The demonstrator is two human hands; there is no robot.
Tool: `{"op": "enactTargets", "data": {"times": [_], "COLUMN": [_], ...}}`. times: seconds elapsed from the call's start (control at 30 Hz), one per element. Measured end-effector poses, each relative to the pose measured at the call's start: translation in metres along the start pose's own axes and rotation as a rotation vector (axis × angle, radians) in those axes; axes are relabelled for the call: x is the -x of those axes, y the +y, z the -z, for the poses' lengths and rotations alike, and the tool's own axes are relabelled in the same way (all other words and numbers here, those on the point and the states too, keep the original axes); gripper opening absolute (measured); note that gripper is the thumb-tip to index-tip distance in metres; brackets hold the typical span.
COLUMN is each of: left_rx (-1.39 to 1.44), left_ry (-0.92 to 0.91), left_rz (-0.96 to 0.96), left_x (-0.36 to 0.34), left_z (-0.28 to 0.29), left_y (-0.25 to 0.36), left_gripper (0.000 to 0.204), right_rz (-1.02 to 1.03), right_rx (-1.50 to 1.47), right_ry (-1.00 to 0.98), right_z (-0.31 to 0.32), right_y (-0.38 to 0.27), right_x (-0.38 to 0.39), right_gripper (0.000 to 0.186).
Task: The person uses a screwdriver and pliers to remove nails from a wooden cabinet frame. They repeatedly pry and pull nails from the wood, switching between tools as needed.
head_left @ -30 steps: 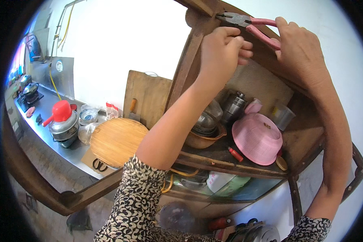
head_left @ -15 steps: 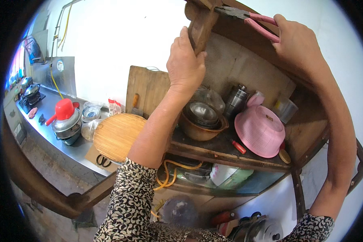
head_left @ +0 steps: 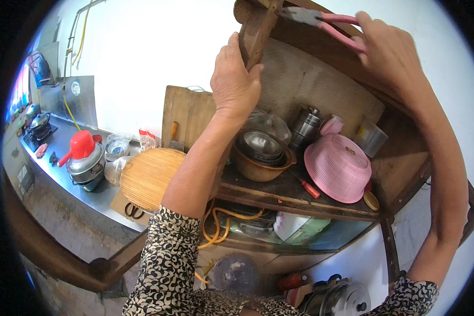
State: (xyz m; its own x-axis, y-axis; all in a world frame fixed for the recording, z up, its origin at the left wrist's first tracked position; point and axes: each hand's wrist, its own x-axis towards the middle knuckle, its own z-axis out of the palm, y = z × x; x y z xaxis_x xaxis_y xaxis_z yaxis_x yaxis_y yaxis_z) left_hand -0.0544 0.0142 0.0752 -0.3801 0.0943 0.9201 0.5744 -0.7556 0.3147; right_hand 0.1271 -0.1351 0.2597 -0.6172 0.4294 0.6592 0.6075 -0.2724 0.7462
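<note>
My left hand (head_left: 235, 79) is wrapped round the lower part of an upright wooden post (head_left: 258, 34) on the dark cabinet, thumb on one side and fingers on the other. High on the right, my right hand (head_left: 387, 47) grips the pink handles of a pair of pliers (head_left: 305, 17). The pliers' metal jaws point left, close to the post's upper end; whether they touch it I cannot tell. Below, on the cabinet shelf (head_left: 247, 194), sit stacked bowls (head_left: 260, 163), a dark metal flask (head_left: 305, 128), an upturned pink basket (head_left: 338, 167) and a red-handled screwdriver (head_left: 309, 188).
Left of my forearm are a round slatted board (head_left: 150, 178) and a wooden cutting board (head_left: 187, 110). A metal counter (head_left: 102, 195) holds a pot (head_left: 87, 163) topped by a red dipper (head_left: 80, 145). An orange hose (head_left: 213, 239) hangs below the shelf. Lidded pots (head_left: 347, 303) stand lower right.
The pliers' jaws have shifted slightly and now sit a little apart from where they were on the wood. My left hand, still on the post, appears slightly further left.
</note>
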Motion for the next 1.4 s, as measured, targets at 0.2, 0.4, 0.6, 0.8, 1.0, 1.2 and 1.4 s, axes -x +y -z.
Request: {"op": "enactTargets", "data": {"times": [0.2,0.4,0.6,0.8,1.0,1.2,1.4], "left_rx": [-0.006,-0.007,0.077,0.565,0.004,-0.084,-0.010], "left_ry": [0.037,0.000,0.015,-0.437,-0.072,0.007,0.084], "left_rz": [0.001,0.059,-0.204,0.070,-0.279,-0.050,-0.300], "left_x": [0.000,-0.005,0.009,0.015,-0.010,-0.015,-0.002], "left_z": [0.006,0.009,0.016,0.017,0.019,0.018,0.018], "left_y": [-0.010,-0.004,0.029,0.064,0.050,0.011,0.022], "left_gripper": [0.073,0.074,0.053,0.028,0.034,0.061,0.054], "right_rz": [-0.149,-0.478,-0.530,-0.557,-0.264,-0.259,-0.244], "right_rx": [0.013,-1.058,-1.532,-1.633,-0.649,-0.187,-0.121], "right_ry": [0.041,-0.419,-0.678,-0.681,-0.303,0.066,0.015], "right_z": [-0.013,-0.023,-0.030,-0.030,-0.057,-0.044,-0.044], "right_y": [0.057,0.052,0.002,-0.031,-0.036,-0.037,-0.032], "right_x": [0.101,0.131,0.112,0.071,0.029,0.011,0.006], "right_gripper": [0.038,0.043,0.038,0.024,0.024,0.017,0.018]}}
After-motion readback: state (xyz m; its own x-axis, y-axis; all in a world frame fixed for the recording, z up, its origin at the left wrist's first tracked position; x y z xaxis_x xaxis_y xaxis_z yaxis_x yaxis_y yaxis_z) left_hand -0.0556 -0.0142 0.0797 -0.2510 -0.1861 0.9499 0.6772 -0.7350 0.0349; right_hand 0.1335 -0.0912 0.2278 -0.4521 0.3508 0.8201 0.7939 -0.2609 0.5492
